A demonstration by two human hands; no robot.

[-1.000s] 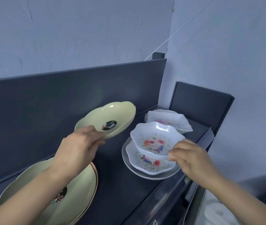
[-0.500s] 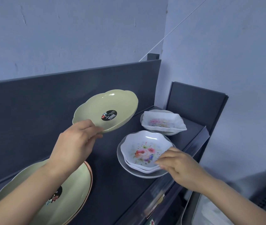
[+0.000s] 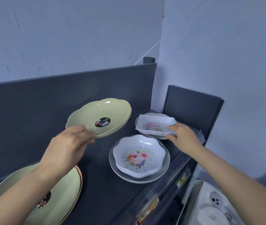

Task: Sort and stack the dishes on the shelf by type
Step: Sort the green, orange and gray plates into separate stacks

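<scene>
A large green plate [image 3: 60,189] sits at the shelf's [image 3: 99,192] near-left end; left hand [image 3: 67,148] grips a green bowl [image 3: 99,116] aloft. Beyond nested floral bowls [image 3: 138,156] at the front edge, right hand [image 3: 184,137] pinches a square floral dish [image 3: 155,125] in the far-right corner.

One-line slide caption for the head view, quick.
Left hand holds a green bowl above the shelf; right hand pinches the rim of the square floral dish.

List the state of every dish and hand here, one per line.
Left hand: grips green bowl rim.
Green bowl: raised above shelf, tilted.
Right hand: pinches square dish edge.
Square dish: sitting on back plate.
Scalloped bowls: two nested, upright on grey plate.
Green plate: flat, atop orange-rimmed plate.
</scene>
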